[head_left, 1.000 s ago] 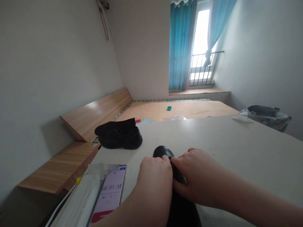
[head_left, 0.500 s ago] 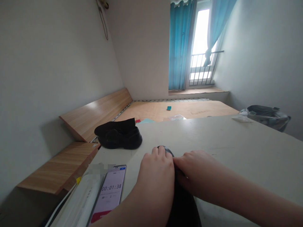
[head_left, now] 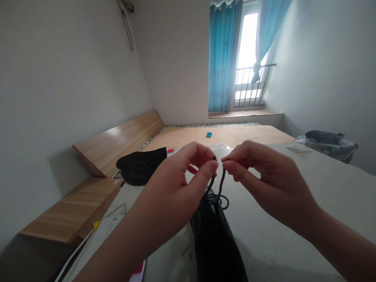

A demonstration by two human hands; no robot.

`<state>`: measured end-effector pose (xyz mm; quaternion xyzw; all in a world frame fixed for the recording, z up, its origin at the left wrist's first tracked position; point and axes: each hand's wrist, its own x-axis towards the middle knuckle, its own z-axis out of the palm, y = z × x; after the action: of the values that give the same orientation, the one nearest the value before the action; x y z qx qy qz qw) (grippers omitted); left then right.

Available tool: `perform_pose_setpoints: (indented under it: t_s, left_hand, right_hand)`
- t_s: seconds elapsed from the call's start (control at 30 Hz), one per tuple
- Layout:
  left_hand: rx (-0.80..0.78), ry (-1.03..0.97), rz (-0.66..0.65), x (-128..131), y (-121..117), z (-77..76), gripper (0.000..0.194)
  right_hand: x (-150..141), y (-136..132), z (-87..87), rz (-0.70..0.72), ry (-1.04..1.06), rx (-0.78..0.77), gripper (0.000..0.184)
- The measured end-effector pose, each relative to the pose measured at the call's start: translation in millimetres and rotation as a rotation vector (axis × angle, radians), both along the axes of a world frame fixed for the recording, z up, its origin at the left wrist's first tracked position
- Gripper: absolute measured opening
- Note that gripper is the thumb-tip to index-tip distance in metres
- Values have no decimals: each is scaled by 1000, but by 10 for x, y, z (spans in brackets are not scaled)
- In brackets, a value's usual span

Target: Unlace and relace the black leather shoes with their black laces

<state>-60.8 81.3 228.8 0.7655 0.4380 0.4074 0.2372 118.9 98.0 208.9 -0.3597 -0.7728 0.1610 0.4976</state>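
A black leather shoe stands on the white table in front of me, its toe pointing away. Above it, my left hand pinches one end of the black shoelace between thumb and forefinger. The lace's other end is pinched in my right hand, close by at the same height. Both lengths rise from the shoe, and a loose loop of lace lies at its front. The fingertips of the two hands are a small gap apart.
Another black shoe with a dark flat piece on top stands at the left, partly behind my left arm. A white cloth-like item and a mostly covered phone lie near left. A grey bag sits far right.
Both hands have risen from the shoe, where they were pressed together over its front. Each now holds a lace end up. The shoe's front has come into view, and my left arm now covers most of the phone.
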Motion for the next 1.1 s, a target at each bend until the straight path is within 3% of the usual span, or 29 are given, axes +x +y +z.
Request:
perform_pose_setpoints:
  t_s: [0.13,0.27,0.47,0.6,0.73,0.83,0.97,1.1]
  left_hand:
    - [33,-227,-104,82,-94,-14,4]
    - [135,-313,-90,149,-133,-47,10]
    - [13,-438,-204,182,-89,-83,11]
    - [17,-462,-228,202,-96,-99,11]
    - [-23,-450,-265,209,-115,-99,8]
    - [-10,-423,-246,193,-115,-79,8]
    - [44,-406,-176,163,-136,-28,9]
    - [169,-386,-104,134,-150,20,10]
  right_hand:
    - [-12,10,-22,220,263,-62,16]
    - [-30,28,-44,477,468,-205,20]
    - [-7,47,-64,702,538,-411,23]
    - [36,90,-71,790,493,-481,29]
    - [55,167,-95,823,310,-573,43]
    - [37,189,-121,792,229,-549,52]
    - [11,106,-83,831,126,-481,45]
    - [48,-84,45,909,-29,-765,46]
